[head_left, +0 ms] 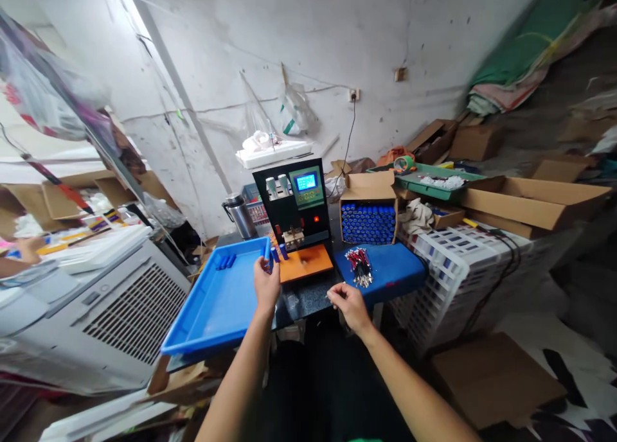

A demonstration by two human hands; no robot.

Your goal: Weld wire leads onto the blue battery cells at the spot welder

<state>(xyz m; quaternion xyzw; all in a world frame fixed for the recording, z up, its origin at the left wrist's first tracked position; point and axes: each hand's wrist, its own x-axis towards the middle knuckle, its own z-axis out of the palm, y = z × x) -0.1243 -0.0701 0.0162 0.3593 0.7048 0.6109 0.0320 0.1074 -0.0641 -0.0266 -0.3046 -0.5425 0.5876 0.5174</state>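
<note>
My left hand is closed at the right rim of the blue tray, its fingertips around a blue cylindrical battery cell that they partly hide. Another blue cell stands upright just to the right, on the orange plate of a black spot-welding machine with a lit screen. My right hand pinches thumb and finger together over the dark table edge; what is between them is too small to make out. Beyond it, a bundle of red and black wire leads lies on a blue pad.
Several blue cells lie in the tray's far end. An open carton full of blue cells stands behind the pad. To the right are a white plastic crate and a green tray. A steel flask stands back left.
</note>
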